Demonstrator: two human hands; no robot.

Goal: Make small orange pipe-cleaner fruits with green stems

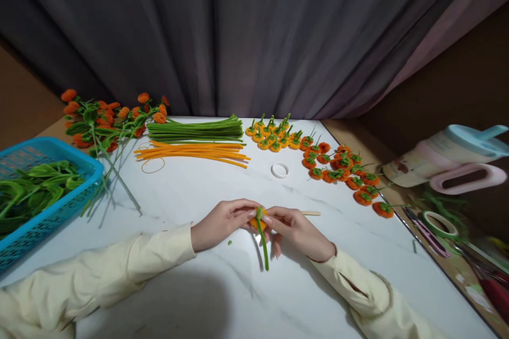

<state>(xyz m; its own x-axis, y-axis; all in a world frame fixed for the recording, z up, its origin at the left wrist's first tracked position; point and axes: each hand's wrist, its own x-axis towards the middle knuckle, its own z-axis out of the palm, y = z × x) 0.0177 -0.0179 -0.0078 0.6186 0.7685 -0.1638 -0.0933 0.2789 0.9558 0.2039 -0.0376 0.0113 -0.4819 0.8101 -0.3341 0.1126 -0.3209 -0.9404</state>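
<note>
Near the middle of the white table, my left hand [226, 222] and my right hand [299, 230] meet around a small orange-yellow pumpkin shape [254, 223]. A green fuzzy stem [264, 248] comes off its top and hangs down toward me. Thumb and fingers of each hand pinch the piece from opposite sides, hiding much of it. Just beyond my right hand, the end of a thin wooden stick [312, 213] shows. A white ring of tape [280, 170] lies farther back.
Green stems [194, 130] and orange stems [194, 152] lie behind. Yellow pumpkins [274, 135] and red-orange pumpkins [342, 161] fill the back right. A blue basket [51, 212] holds leaves at left, near an orange bunch [107, 119]. A tumbler [433, 156], scissors [427, 233] and green tape [440, 224] are at right.
</note>
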